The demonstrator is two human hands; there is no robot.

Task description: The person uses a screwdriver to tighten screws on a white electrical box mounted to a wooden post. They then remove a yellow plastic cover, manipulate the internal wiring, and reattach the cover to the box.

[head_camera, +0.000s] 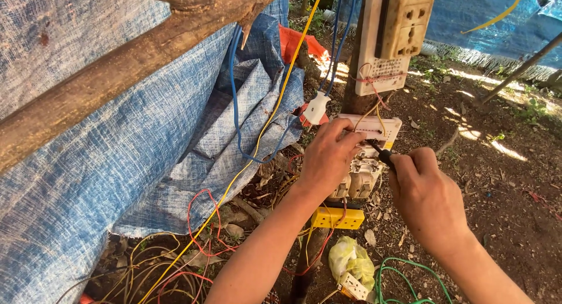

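At frame centre I see my left hand (329,157) curled with fingertips pressing the white switch board (370,127) on the wooden post (353,99), while my right hand (426,198) is closed around a black-handled screwdriver (383,155) tipped against it.

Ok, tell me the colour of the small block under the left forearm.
Yellow plastic block, clearest in the head view.

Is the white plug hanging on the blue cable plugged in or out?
Out: the white plug dangles free on its blue cable, below the mounted socket strip.
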